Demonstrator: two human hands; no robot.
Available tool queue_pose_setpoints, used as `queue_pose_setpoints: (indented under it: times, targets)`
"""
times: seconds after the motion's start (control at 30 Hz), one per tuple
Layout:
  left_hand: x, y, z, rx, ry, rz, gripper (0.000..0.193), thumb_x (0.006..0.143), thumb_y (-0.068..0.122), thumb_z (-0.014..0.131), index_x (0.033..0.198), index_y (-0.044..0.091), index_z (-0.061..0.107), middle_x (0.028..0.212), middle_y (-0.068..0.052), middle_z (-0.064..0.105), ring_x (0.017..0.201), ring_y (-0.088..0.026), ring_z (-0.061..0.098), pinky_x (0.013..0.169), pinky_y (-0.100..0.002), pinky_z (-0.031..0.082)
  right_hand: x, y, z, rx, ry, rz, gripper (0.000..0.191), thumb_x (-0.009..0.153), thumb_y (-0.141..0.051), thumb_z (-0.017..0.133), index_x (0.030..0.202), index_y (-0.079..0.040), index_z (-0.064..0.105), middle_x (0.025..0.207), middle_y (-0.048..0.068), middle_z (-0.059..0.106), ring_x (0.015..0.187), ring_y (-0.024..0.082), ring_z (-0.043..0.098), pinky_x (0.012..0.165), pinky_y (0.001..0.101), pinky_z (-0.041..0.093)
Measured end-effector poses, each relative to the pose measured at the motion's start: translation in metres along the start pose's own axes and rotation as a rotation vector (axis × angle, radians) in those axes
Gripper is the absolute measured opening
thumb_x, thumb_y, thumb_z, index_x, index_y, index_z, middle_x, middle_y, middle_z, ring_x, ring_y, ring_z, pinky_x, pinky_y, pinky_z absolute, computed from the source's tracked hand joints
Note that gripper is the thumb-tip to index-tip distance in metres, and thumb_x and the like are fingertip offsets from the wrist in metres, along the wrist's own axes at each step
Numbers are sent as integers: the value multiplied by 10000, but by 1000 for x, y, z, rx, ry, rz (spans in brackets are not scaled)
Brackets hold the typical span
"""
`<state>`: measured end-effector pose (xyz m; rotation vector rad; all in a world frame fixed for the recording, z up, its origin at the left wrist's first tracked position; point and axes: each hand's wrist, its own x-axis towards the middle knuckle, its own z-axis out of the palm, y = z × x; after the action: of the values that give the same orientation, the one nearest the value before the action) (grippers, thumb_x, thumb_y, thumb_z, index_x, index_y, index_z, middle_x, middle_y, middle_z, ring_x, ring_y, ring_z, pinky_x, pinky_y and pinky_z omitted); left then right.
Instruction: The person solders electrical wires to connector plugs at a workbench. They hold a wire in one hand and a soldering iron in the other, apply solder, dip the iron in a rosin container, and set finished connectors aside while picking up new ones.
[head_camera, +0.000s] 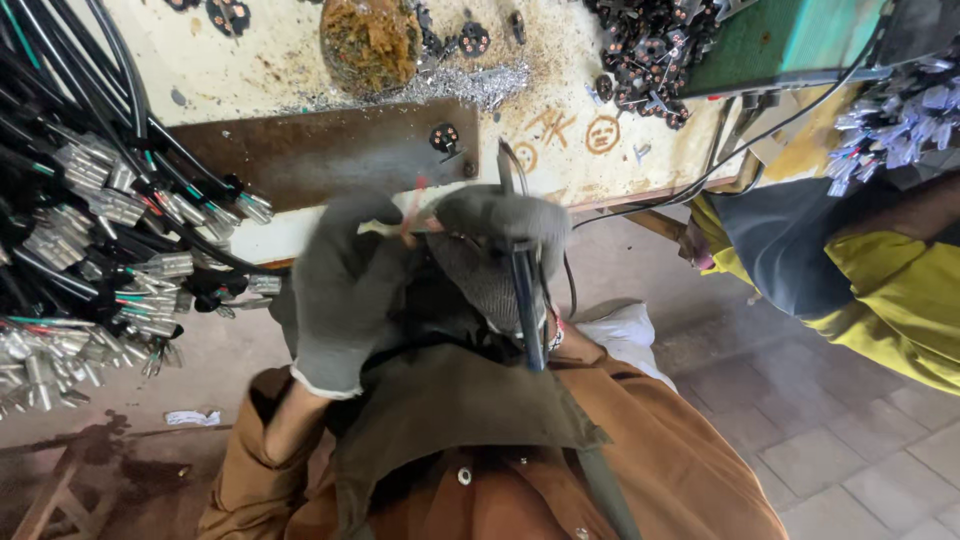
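Above the dirty cream counter (300, 70), the left hand (340, 285) in a grey glove pinches a thin red wire (410, 210), which could slip if the right hand (500, 245), gripping a dark tool (528, 300), pulls hard.

Matt grey knitted cloth is covering the left hand (340, 290) and the right hand (500, 240). Between their fingertips a thin red plastic-looking wire (410, 215) is showing; under the right palm a glossy dark tool (527, 310) is gleaming.
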<state>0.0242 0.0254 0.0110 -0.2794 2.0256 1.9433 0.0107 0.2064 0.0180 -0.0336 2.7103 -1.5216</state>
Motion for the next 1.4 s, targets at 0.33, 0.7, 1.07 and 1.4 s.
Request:
queue_pose_setpoints:
  times: [0.33, 0.7, 1.07, 1.4]
  targets:
    - [8, 6, -1, -124, 12, -195, 135, 1017, 141, 656, 1105, 41, 677, 899, -81, 646, 722, -183, 541, 721, -296, 462, -17, 7, 6, 375, -78, 325, 352, 831, -49, 803, 1143, -80, 644, 1119, 20, 679, 1047, 156, 663, 941, 336, 538]
    - [10, 7, -6, 241, -143, 46, 140, 968, 143, 714, 1064, 41, 712, 918, -136, 725, 765, -212, 700, 698, -322, 536, -1, 37, -12, -23, -308, 173, 224, 926, -84, 797, 1144, -90, 746, 1067, 74, 736, 988, 221, 702, 833, 321, 559]
    - [29, 26, 7, 387, 16, 61, 107, 862, 79, 772, 965, 56, 752, 762, -85, 685, 585, -146, 608, 579, -285, 484, 4, 27, 2, 338, 54, 180, 89, 950, 57, 725, 949, -15, 673, 930, 48, 697, 784, 137, 668, 689, 270, 525]
    - [98, 10, -18, 613, 232, 425, 128, 941, -23, 775, 987, 43, 676, 845, -64, 681, 670, -178, 642, 647, -312, 494, 27, 36, 13, -93, 145, -202, 531, 901, -48, 902, 1210, -60, 470, 1221, 168, 722, 1026, 239, 762, 840, 312, 624]
